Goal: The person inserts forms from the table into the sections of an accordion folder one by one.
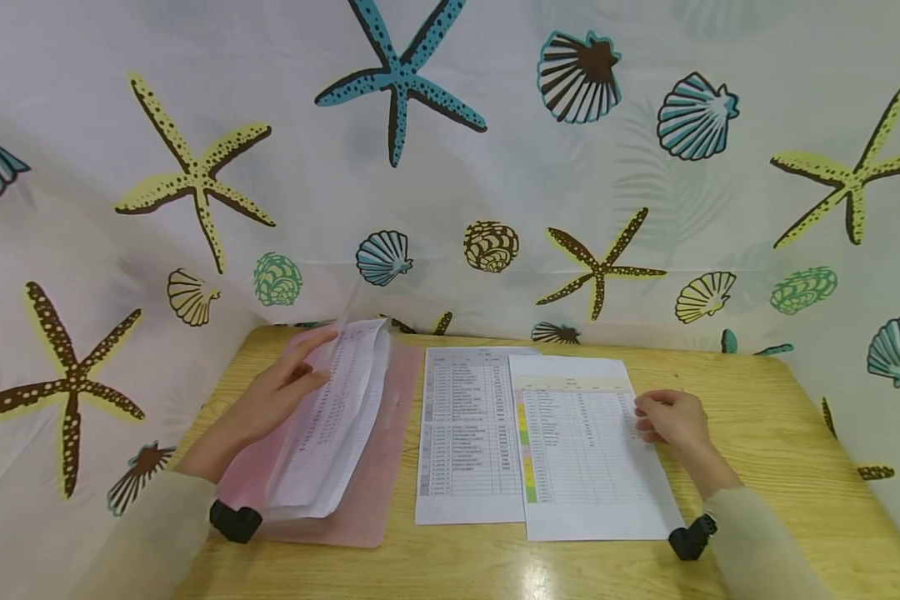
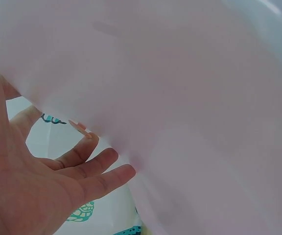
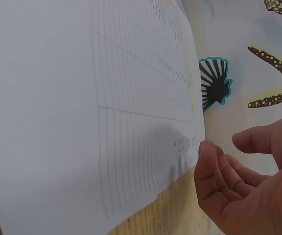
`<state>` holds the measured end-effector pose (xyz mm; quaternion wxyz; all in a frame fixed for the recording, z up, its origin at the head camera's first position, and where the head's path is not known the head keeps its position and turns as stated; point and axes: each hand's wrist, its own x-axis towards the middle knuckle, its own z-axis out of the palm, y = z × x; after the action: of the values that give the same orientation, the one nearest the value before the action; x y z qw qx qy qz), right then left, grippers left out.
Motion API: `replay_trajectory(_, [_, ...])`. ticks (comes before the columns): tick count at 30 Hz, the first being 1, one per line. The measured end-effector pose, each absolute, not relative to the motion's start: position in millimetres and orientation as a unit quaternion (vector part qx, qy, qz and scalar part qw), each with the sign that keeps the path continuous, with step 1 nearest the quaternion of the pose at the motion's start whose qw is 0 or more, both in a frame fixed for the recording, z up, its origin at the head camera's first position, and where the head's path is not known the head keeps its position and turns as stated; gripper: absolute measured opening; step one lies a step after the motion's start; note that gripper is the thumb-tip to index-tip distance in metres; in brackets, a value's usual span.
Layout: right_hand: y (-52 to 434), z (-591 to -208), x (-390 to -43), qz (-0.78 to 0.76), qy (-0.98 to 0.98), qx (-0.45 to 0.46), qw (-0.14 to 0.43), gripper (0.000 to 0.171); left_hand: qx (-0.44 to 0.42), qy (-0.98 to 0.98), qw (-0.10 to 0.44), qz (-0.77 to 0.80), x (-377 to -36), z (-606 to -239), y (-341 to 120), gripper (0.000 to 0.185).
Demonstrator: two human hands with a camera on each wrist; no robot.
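Observation:
My left hand (image 1: 281, 392) is at the left side of a pink folder (image 1: 401, 417), its fingertips against a raised leaf with printed sheets (image 1: 345, 408). In the left wrist view, the pale pink translucent leaf (image 2: 190, 98) fills most of the frame, and the spread fingers reach its edge. My right hand (image 1: 675, 417) hovers at the right edge of a printed table sheet (image 1: 596, 517) with a yellow, green and pink column. Its fingers are loosely bent, and the right wrist view has a gap between thumb (image 3: 256, 139) and forefinger.
A second printed list (image 1: 465, 504) lies between folder and table sheet, its right edge under the table sheet. All rest on a wooden table (image 1: 780, 442). A white curtain (image 1: 450, 192) with starfish and shells surrounds the table at the back and sides.

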<state>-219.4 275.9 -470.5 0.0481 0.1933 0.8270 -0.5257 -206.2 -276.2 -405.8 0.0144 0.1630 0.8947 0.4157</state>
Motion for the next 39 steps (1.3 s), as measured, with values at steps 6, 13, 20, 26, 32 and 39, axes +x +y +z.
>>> replay_trajectory(6, [285.8,-473.9,-217.1,-0.502,0.840,0.205,0.038,0.046,0.163,0.893,0.015,0.418,-206.3,-404.9,-276.6,0.059])
replay_trajectory(13, [290.0,-478.7,-212.8,-0.416,0.892,0.173,0.023,0.047,0.165,0.898,0.007,0.407,-207.1,-405.1,-277.1,0.059])
replay_trajectory(20, [284.0,-485.2,-208.7,-0.328,0.934,0.141,0.027,0.065,0.163,0.897,0.009,0.411,-206.7,-404.9,-276.8,0.059])
replay_trajectory(26, [279.3,-489.8,-209.5,-0.289,0.947,0.134,0.033,0.069,0.162,0.895,0.012,0.415,-206.2,-404.7,-276.8,0.060])
replay_trajectory(32, [274.9,-489.8,-210.5,-0.287,0.947,0.138,0.036,0.061,0.162,0.899,0.008,0.406,-206.7,-405.2,-277.3,0.060])
replay_trajectory(39, [267.4,-487.7,-210.7,-0.294,0.944,0.145,0.024,0.040,0.165,0.898,0.007,0.409,-207.2,-406.2,-277.7,0.060])
